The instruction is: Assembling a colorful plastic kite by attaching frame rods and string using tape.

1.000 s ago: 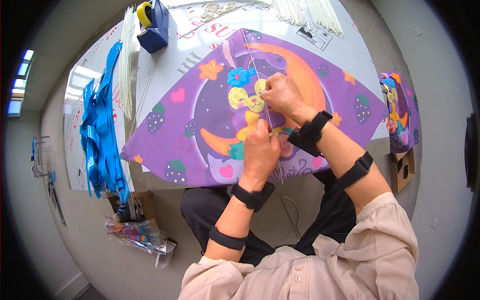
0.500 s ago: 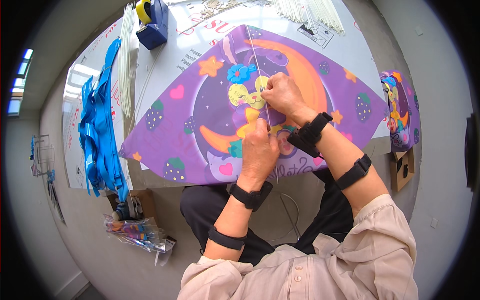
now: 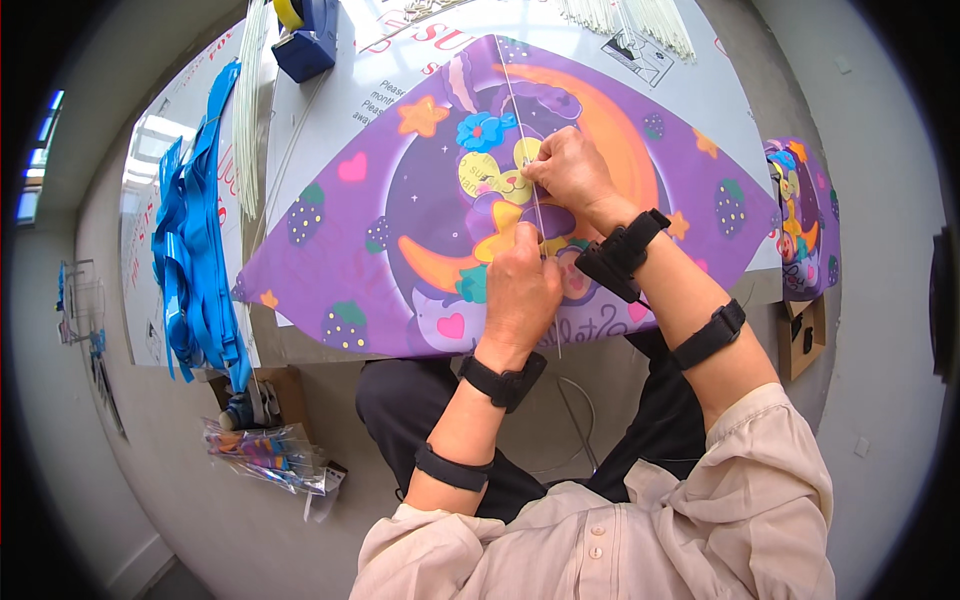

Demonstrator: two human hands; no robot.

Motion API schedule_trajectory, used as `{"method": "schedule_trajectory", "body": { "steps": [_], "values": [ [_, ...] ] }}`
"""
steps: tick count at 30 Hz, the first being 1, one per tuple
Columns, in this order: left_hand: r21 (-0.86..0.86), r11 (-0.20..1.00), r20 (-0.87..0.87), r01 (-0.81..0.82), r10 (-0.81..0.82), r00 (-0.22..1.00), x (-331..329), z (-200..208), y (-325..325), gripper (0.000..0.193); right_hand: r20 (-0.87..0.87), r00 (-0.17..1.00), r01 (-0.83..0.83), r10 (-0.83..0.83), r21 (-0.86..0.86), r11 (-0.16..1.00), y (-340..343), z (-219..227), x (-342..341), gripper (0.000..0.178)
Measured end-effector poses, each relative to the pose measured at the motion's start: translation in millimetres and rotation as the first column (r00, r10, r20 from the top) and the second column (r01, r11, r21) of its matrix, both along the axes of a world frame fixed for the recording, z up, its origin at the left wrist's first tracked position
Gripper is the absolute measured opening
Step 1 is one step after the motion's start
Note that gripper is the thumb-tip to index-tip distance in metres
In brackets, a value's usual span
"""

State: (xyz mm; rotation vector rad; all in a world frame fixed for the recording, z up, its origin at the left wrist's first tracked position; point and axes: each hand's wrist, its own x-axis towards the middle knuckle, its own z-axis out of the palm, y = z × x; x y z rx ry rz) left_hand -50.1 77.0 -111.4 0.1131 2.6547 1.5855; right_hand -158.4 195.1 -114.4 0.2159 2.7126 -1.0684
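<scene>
Sheet (image 3: 440, 220), thin and purple, is lying on the table (image 3: 310, 150) before us. Our right hand (image 3: 574, 176) is pinching a white rod (image 3: 513, 95) across it; what our left hand (image 3: 521, 292) is gripping, we cannot tell. Glossy blue ribbons (image 3: 197, 240) and slender sticks (image 3: 249, 120) are lying leftward.

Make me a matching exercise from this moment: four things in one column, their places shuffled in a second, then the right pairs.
Things
1. Left hand
2. Right hand
3. Blue strips
4. Blue tape dispenser

Places
A. Beside the purple sheet's left corner
B. At the printed yellow face, the farther of the two hands from the person's body
C. Near the picture's top edge, holding a yellow roll
D. By the printed yellow star, the nearer of the two hands to the person's body

Pairs: 1-D, 2-B, 3-A, 4-C
</scene>
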Motion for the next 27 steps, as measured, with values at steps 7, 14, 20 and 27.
{"method": "schedule_trajectory", "body": {
  "steps": [7,14,20,27],
  "values": [
    [-0.006,1.000,-0.015,0.005,-0.005,1.000,0,-4,0,0.017,-0.099,0.995,0.024,-0.018,0.060,0.998,-4,-2,-12,0.021],
    [-0.030,1.000,-0.022,0.009,-0.010,1.000,-1,-5,0,0.016,-0.213,0.977,0.043,-0.013,0.138,0.990,-6,-6,-14,0.024],
    [-0.033,0.999,-0.037,-0.004,0.003,0.999,0,-6,0,0.016,-0.103,0.995,0.016,-0.014,0.018,1.000,1,-5,-21,0.022],
    [-0.050,0.999,-0.053,0.000,-0.003,0.999,-1,-8,1,0.015,-0.166,0.985,-0.048,0.051,0.022,0.999,10,-5,-3,0.015]
  ]
}}
